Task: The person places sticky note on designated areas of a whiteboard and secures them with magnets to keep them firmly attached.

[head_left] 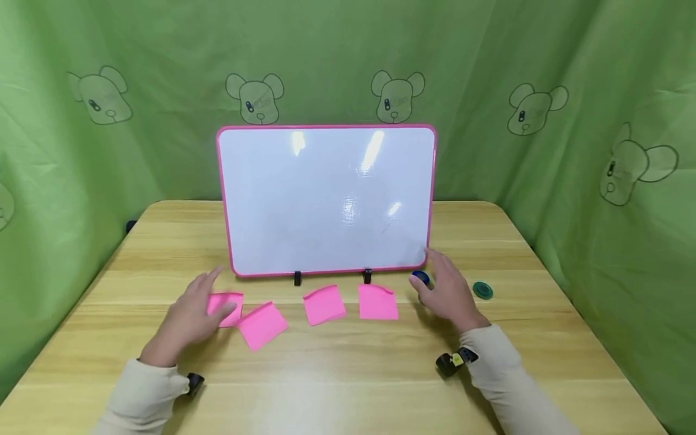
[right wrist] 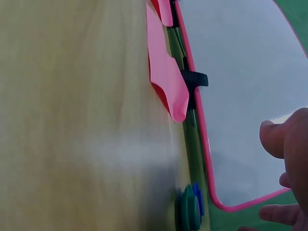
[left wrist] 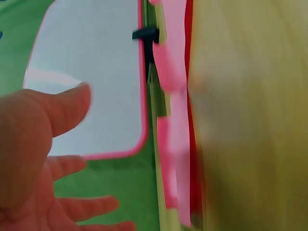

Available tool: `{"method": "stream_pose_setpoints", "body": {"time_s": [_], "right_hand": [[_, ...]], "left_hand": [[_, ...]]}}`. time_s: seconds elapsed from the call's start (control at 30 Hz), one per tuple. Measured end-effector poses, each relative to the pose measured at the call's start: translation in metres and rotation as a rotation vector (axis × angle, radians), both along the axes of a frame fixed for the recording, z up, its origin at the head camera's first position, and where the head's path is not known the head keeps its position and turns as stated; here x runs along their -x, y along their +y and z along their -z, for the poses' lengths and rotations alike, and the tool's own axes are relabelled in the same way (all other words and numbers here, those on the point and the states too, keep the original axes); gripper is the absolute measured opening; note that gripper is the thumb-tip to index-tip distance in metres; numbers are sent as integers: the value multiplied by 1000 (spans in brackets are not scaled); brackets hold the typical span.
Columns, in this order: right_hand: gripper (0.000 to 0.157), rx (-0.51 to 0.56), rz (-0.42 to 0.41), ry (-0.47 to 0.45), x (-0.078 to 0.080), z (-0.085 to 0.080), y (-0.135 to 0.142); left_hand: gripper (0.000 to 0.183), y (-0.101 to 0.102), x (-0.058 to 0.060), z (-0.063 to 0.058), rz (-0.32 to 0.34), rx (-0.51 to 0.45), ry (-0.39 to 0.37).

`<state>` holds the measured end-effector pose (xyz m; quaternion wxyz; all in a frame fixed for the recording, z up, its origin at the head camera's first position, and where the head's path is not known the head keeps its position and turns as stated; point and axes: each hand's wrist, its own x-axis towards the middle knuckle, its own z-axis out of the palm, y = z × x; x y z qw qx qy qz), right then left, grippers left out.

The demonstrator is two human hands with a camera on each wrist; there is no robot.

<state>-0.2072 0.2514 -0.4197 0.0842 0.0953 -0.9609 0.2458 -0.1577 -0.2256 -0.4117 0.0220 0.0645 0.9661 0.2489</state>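
My left hand point(head_left: 187, 315), fingers spread, is over the left end of a row of pink sticky notes and overlaps the leftmost note point(head_left: 219, 300) in the head view. Nothing is in its grasp; the left wrist view shows thumb and fingers apart. My right hand point(head_left: 449, 294) reaches toward the lower right corner of the whiteboard point(head_left: 326, 199), fingers extended and thumb apart. Beside its thumb lies a small blue disc point(head_left: 420, 277), partly hidden. A green disc point(head_left: 483, 290) lies to the right of that hand. The pink-framed whiteboard stands upright on black feet point(head_left: 297, 278).
Three more sticky notes point(head_left: 324, 305) lie before the board with their top edges curling up. The wooden table point(head_left: 321, 380) extends to green curtains point(head_left: 179, 54) behind and at both sides. Light glares off the board and the table's front.
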Motion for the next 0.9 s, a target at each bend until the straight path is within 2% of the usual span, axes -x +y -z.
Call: {"method": "stream_pose_setpoints", "body": {"time_s": [0.17, 0.37, 0.6, 0.9], "right_hand": [[69, 25, 30, -108, 12, 3, 7], [50, 11, 24, -149, 22, 8, 11], [37, -22, -13, -136, 27, 16, 15], [23, -63, -58, -89, 32, 16, 16]], "left_hand": [[69, -14, 5, 0, 45, -24, -10], [51, -25, 12, 1, 38, -65, -11], [33, -33, 15, 4, 54, -56, -72], [32, -35, 17, 8, 90, -38, -79]]}}
